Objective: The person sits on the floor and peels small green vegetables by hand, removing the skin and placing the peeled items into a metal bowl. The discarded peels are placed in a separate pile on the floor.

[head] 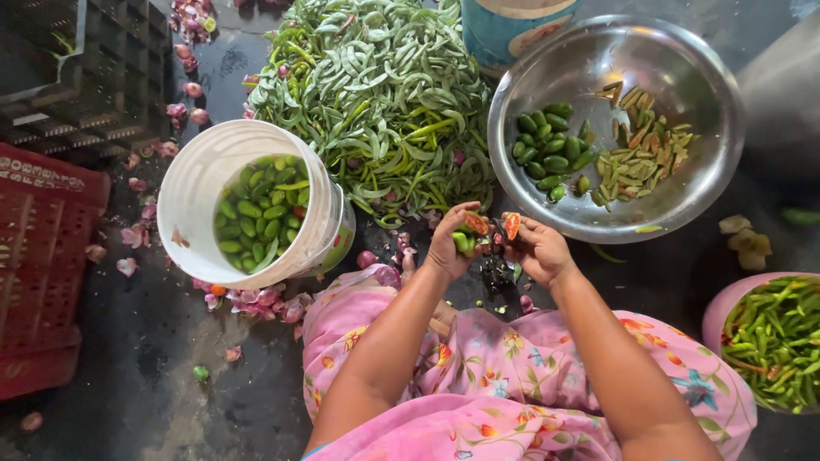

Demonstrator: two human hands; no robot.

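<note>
My left hand (451, 243) grips a small green gourd (462, 242) and one cut half with orange-red flesh (475, 223). My right hand (536, 248) holds the other cut half (512, 224) close beside it; a dark blade seems to sit between the hands, but it is hard to make out. Both hands hover over the dark floor, just in front of a steel bowl (683, 196) that contains whole green gourds (547, 145) and cut slices (642, 154). My lap is covered by pink flowered cloth (512, 367).
A large heap of green pods (376, 94) lies ahead. A white bucket (192, 196) of green gourds tilts at the left, and a pink tub (722, 307) of green chillies stands at the right. Red and black crates (43, 239) line the left side. Onion peels (256, 299) litter the floor.
</note>
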